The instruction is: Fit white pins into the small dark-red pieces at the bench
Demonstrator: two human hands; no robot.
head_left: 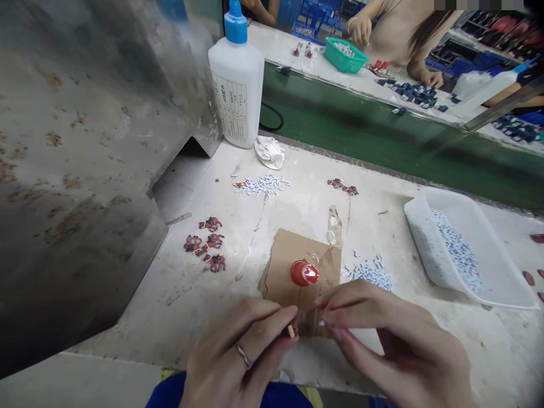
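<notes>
Near the table's front edge, my left hand (250, 345) pinches a small brown figure (292, 330) with a tan part between thumb and forefinger. Just right of it, my right hand (386, 340) is closed on a tiny white piece (322, 323) at its fingertips. The hands are apart. Beyond them a small red cup (305, 273) stands on a brown cardboard piece (280, 263). A pile of small white-blue pieces (372, 273) lies right of the cardboard, another pile (266, 185) farther back. Several brown figures (208, 243) lie at left, a few more (343, 187) at the back.
A large metal housing (76, 158) fills the left side. Behind stand a glue bottle (238, 85) and a crumpled white cloth (270, 152). A white plastic tray (467, 249) of small pieces is at right. Across the green divider (340, 119), other people's hands work beside a green basket (345, 55).
</notes>
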